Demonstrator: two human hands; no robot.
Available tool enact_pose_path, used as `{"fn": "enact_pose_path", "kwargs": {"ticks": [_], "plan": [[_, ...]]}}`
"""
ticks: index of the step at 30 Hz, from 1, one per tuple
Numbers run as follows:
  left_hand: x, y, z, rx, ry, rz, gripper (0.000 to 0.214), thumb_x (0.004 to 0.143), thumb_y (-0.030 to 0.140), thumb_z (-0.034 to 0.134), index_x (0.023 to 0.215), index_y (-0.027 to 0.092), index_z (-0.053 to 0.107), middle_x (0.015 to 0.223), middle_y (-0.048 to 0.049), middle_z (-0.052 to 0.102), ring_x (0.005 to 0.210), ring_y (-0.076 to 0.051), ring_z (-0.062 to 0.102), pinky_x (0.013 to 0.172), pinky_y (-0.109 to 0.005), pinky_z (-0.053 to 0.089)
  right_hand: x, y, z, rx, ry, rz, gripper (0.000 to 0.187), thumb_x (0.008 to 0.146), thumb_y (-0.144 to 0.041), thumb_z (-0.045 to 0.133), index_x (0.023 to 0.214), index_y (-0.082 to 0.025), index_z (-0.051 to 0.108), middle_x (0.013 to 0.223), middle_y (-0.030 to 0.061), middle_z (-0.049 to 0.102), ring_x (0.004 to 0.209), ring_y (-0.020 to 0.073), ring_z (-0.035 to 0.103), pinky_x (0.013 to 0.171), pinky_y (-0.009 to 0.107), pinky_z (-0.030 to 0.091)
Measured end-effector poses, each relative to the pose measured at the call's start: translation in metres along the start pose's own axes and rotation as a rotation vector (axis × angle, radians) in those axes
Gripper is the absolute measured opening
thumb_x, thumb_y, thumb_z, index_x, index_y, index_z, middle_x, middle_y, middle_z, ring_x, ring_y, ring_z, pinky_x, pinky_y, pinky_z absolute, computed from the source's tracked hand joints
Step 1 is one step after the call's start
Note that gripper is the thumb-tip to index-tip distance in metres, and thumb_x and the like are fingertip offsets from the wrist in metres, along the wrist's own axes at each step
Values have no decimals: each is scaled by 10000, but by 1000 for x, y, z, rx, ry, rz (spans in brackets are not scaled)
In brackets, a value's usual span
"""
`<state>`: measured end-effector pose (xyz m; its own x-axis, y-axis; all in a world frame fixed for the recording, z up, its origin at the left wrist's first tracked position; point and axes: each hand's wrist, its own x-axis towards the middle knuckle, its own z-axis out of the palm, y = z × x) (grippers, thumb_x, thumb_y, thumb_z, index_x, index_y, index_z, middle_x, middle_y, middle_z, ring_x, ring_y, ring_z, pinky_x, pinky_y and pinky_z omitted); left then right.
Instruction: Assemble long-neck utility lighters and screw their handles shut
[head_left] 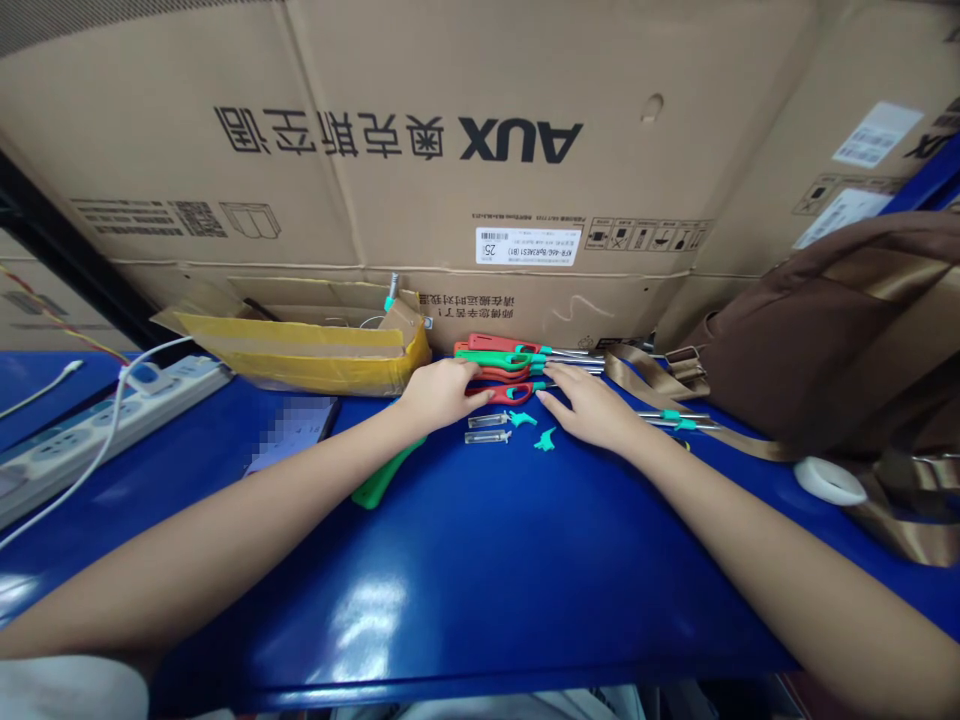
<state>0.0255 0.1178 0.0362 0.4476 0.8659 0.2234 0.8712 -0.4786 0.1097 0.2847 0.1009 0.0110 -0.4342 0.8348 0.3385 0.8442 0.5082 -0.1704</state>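
Note:
Several red and green long-nosed lighters lie side by side at the back of the table, a green lighter (491,358) among them. My left hand (444,392) is closed at the handle end of the nearest red lighter (512,393), its thumb on the handle. My right hand (592,405) curls over the metal-tube end of the same lighter, fingertips at the teal collar. Just in front lie two clear fuel tanks (487,437) and loose teal triggers (545,439). A green handle piece (384,480) is partly hidden under my left forearm.
A yellow-taped box (300,355) stands left of the lighters, near a white power strip (112,430). Metal tubes with teal collars (679,420) lie right of my hand. A brown bag (840,340) and white oval object (830,481) are farther right. Cardboard (375,200) walls the back.

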Motion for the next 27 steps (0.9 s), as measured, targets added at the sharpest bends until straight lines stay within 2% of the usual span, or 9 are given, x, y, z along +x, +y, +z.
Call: {"fn": "enact_pose_path", "kwargs": {"ticks": [5,10,13,17,21,24,27], "plan": [[4,-2,-1,-29,-8,-3,391,962,521,573,1080,193,750,1073,-86,787,981,-270,731,781,-326,564,1,7,3,1,-15,-9,515,1016,-455,456,1419,-162,588,1489,179,587,1404,350,532,1168,580,434],[1,-1,-6,-62,-6,9,369,948,505,605,1102,203,749,1117,-64,788,1029,-275,729,809,-338,569,-1,7,0,1,-19,-33,515,1011,-417,474,1398,-96,589,1525,213,536,1422,341,509,1185,537,421],[-5,1,-11,-76,7,20,371,948,513,611,1135,222,746,1126,-56,787,1036,-274,727,829,-344,565,-3,4,-5,-9,-7,-36,471,1001,-386,499,1384,-130,596,1498,189,565,1403,345,523,1165,552,433],[-19,5,-20,-95,36,58,307,974,429,592,1157,232,742,1145,-60,773,1067,-270,709,856,-358,561,-10,-7,-17,-22,-11,-49,400,995,-351,512,1326,-160,629,1433,177,612,1347,353,559,1126,578,451],[-44,10,-24,-131,25,169,252,966,372,616,1130,223,737,1169,-64,746,1093,-253,682,913,-361,556,-26,-29,-27,-21,-114,-113,337,981,-346,549,1259,-209,681,1292,137,704,1243,345,625,1050,560,513],[-60,12,-20,-145,-38,296,273,946,325,656,1187,210,713,1189,-78,727,1113,-254,664,991,-384,537,-37,-42,-27,-26,-183,-135,436,944,-349,607,1355,-207,645,1408,145,652,1270,375,614,1047,601,511],[-68,12,-13,-137,-34,310,317,972,321,616,1243,171,686,1203,-119,710,1121,-285,649,993,-442,534,-41,-46,-23,-37,-196,-127,471,952,-319,587,1400,-178,622,1498,169,577,1340,399,564,1086,632,472]]}}
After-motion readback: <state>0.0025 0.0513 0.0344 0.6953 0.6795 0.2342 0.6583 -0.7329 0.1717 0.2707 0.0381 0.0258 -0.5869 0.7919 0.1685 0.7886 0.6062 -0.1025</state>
